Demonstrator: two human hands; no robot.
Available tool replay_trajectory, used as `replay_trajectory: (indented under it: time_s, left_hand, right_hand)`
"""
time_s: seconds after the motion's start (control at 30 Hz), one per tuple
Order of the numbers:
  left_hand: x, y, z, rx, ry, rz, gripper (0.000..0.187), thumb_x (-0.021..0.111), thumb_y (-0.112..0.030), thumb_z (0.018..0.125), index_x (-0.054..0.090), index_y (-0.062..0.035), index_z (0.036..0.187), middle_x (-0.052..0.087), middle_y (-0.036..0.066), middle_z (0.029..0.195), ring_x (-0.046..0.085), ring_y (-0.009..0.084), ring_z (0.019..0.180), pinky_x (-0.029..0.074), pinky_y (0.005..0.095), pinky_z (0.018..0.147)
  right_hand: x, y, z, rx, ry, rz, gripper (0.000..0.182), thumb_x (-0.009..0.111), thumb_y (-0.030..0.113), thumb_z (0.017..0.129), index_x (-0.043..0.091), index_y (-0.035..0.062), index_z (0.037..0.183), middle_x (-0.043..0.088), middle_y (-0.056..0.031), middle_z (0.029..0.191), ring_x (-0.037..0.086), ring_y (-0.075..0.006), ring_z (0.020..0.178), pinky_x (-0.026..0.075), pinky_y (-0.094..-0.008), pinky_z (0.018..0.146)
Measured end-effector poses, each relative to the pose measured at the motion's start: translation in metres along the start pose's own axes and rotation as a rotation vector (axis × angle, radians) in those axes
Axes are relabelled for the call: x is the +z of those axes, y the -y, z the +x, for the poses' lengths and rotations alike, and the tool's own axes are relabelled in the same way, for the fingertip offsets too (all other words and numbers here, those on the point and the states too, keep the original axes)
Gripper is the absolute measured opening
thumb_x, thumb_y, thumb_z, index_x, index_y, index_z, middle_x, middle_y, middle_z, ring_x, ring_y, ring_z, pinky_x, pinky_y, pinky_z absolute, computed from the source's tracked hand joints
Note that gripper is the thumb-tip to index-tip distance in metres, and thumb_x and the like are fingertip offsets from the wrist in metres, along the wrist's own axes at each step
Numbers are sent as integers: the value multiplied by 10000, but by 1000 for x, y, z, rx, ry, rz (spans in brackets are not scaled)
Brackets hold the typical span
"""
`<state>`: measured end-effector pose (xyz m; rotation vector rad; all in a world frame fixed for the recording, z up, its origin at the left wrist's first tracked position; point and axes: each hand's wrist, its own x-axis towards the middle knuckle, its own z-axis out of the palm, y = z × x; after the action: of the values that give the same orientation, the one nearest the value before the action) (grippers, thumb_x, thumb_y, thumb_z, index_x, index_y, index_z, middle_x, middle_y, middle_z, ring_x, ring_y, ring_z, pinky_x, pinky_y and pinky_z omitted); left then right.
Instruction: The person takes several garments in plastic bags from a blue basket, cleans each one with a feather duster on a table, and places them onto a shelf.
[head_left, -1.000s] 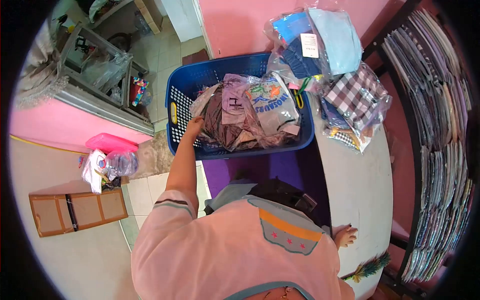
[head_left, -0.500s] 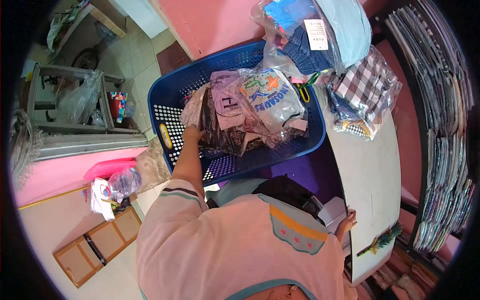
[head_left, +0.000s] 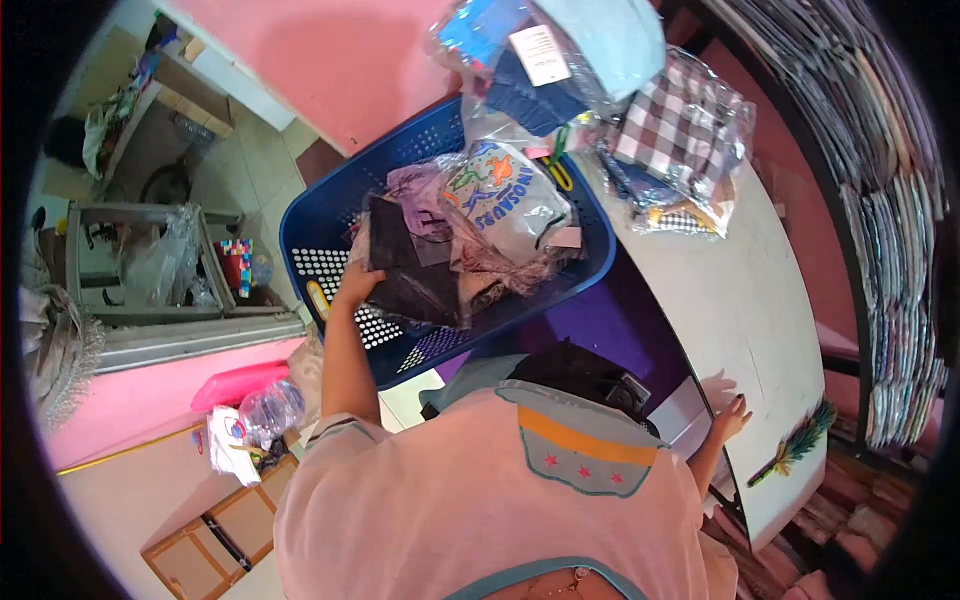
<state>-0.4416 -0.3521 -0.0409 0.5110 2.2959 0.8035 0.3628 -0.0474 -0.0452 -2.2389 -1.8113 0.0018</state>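
My left hand (head_left: 357, 283) is inside the blue laundry basket (head_left: 400, 366), closed on the left edge of a black garment in clear plastic (head_left: 413, 268). Its thumb lies on top; the other fingers are partly hidden. Beside that garment lie a lilac packaged garment (head_left: 424, 190) and a white packaged shirt (head_left: 520, 205) with colourful dinosaur print. On the white tabletop (head_left: 700, 290), my right hand (head_left: 735, 420) rests near the front edge, fingers stretched out and holding nothing.
Packaged denim clothing (head_left: 533, 95) and a checked packaged garment (head_left: 678, 125) lie beyond the basket. Folded packaged clothes (head_left: 900, 300) fill a rack at the right. A green plant sprig (head_left: 795, 445) lies on the tabletop. A plastic bottle (head_left: 272, 412) stands at the left.
The black garment now lies more spread out and visible under my left hand. My right hand has moved from the table's edge farther onto its top, and the view has shifted.
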Motion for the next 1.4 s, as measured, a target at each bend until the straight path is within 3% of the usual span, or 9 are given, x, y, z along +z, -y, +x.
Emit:
replay_trajectory:
  time_s: [0.03, 0.27, 0.37, 0.6, 0.83, 1.0, 1.17, 1.27, 1.4]
  left_hand:
    - [-16, -39, -25, -17, -11, 7, 455, 680, -224, 636, 632, 55, 992, 656, 224, 903, 640, 320, 852, 488, 364, 787]
    - [-58, -236, -175, 394, -139, 640, 393, 652, -157, 621, 640, -46, 998, 639, 216, 878, 611, 378, 847, 479, 424, 749]
    - [-41, -309, -224, 561, -145, 608, 391, 615, -61, 639, 635, -38, 1029, 642, 208, 895, 610, 375, 867, 475, 386, 783]
    - [95, -485, -273, 1113, -70, 756, 321, 626, -11, 638, 623, -5, 959, 638, 161, 888, 574, 370, 816, 456, 401, 739]
    - [318, -522, -259, 1804, -96, 675, 516, 690, -89, 598, 615, -160, 1104, 611, 9, 1090, 551, 208, 937, 449, 342, 784]
    - [423, -445, -231, 1446, 422, 633, 710, 742, -261, 689, 446, -210, 1333, 373, 135, 1391, 345, 335, 1281, 312, 468, 1009]
    - [467, -433, -214, 1365, 269, 423, 657, 682, -207, 764, 399, -123, 1351, 291, 215, 1419, 300, 381, 1301, 279, 473, 1044]
    - [480, -425, -195, 1251, 175, 278, 598, 640, -154, 797, 401, -88, 1340, 336, 222, 1387, 348, 378, 1268, 309, 440, 1030]
    - [494, -406, -153, 825, 358, -26, 531, 615, -115, 830, 417, -66, 1320, 488, 160, 1245, 499, 309, 1110, 428, 379, 912]
  right_hand:
    - [-8, -2, 3, 92, -37, -34, 412, 403, 384, 938, 576, 130, 1211, 494, -186, 1289, 364, -416, 1251, 348, -459, 1022]
    - [-56, -97, 22, 480, -260, -40, 457, 421, 516, 891, 597, 226, 1197, 370, -254, 1369, 393, -387, 1244, 352, -485, 996]
    - [-62, -158, 25, 678, -286, -133, 457, 443, 562, 865, 540, 319, 1240, 351, -208, 1397, 363, -396, 1254, 312, -630, 941]
    - [-58, -246, 24, 955, -214, -172, 544, 546, 565, 808, 424, 389, 1308, 365, -91, 1405, 394, -373, 1216, 352, -602, 909]
    - [-79, -245, 30, 651, -224, -10, 620, 684, 404, 736, 501, 142, 1267, 520, -203, 1175, 532, -376, 1043, 457, -477, 848]
    - [-78, -261, 33, 566, -207, 65, 581, 672, 346, 766, 497, 88, 1256, 505, -222, 1125, 527, -383, 1024, 460, -455, 836]
    - [-88, -247, 49, 562, -126, 102, 543, 658, 312, 784, 495, 56, 1234, 511, -224, 1117, 529, -394, 1019, 447, -444, 853]
    - [-74, -256, 58, 471, -127, -17, 444, 616, 249, 835, 499, 41, 1210, 581, -180, 961, 612, -318, 843, 503, -413, 703]
    - [-79, -200, 72, 589, -181, 712, 299, 497, 109, 913, 503, 7, 1193, 541, -58, 644, 480, -111, 422, 399, -275, 355]
